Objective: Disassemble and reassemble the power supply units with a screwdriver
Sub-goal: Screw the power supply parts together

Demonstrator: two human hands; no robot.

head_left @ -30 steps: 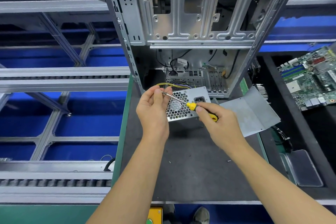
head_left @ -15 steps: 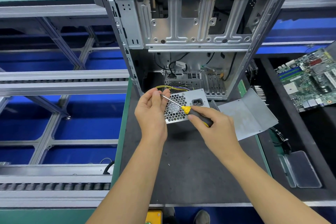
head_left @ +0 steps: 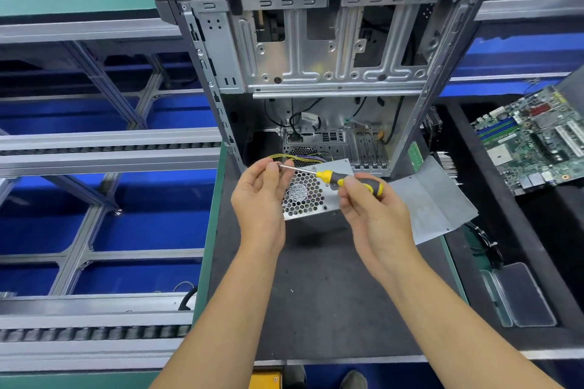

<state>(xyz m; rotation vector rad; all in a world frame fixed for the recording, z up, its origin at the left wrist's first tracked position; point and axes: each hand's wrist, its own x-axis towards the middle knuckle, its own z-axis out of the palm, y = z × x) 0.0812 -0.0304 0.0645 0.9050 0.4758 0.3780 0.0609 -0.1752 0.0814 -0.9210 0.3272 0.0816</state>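
Note:
A silver power supply unit with a honeycomb fan grille lies on the dark mat in front of the open computer case. Yellow and purple wires run from it toward the case. My right hand grips the yellow-and-black screwdriver by its handle above the unit. The shaft points left, and its tip meets the fingertips of my left hand, which pinch at the tip; whatever is pinched there is too small to make out.
A bent grey metal cover lies right of the unit. A green motherboard sits at the far right, a clear plastic tray nearer. Conveyor rails run along the left. The case stands directly behind my hands.
Both hands stay together above the unit; the screwdriver handle has rolled slightly in my right fingers and the shaft now lies flatter. The view has shifted a little.

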